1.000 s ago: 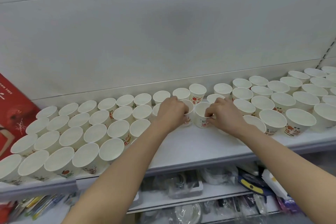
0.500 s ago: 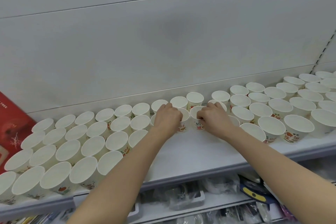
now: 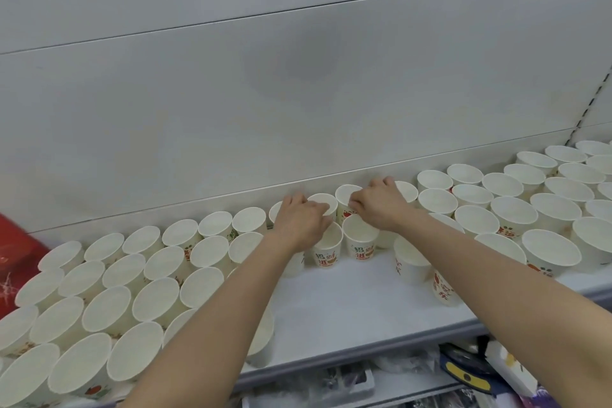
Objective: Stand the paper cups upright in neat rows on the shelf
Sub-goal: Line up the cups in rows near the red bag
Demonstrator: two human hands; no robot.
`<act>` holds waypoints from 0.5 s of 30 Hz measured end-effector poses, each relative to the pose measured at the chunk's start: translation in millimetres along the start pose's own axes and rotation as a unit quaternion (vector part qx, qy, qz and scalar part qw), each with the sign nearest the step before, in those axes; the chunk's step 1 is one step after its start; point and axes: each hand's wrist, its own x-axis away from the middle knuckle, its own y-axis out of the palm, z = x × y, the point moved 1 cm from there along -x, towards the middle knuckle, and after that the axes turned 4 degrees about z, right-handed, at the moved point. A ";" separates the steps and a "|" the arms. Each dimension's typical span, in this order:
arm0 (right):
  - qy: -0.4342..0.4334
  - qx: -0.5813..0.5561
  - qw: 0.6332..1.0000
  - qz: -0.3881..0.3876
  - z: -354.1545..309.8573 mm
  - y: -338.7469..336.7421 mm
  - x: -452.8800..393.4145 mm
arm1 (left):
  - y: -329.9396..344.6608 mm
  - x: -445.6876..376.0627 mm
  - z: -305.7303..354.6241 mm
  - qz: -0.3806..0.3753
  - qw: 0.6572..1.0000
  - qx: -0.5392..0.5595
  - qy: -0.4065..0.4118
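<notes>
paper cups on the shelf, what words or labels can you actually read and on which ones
"招" over "进": red print on the cup below the left hand.
"招" over "进": the same print on the cup below the right hand.
Red characters on the front cups to the right: too blurred and tilted to read.
Red packet at the left edge: white marks, unreadable.
Yellow and black pack on the lower shelf: no readable text.

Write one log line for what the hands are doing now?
left hand: on back-row cup | right hand: pinches cup rim | shelf: middle front bare
</notes>
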 end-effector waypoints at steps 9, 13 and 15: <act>-0.008 0.119 0.993 0.003 6.7 6.8 -7.3 | 5.0 -4.1 5.7 0.000 1.000 0.005 -0.020; -0.010 0.125 0.992 -0.016 0.9 9.0 -16.6 | 5.1 -6.7 6.6 -0.008 1.000 0.010 -0.026; -0.009 0.096 0.995 -0.030 -2.2 6.4 -20.8 | 7.1 -6.7 5.8 -0.006 0.999 0.016 -0.028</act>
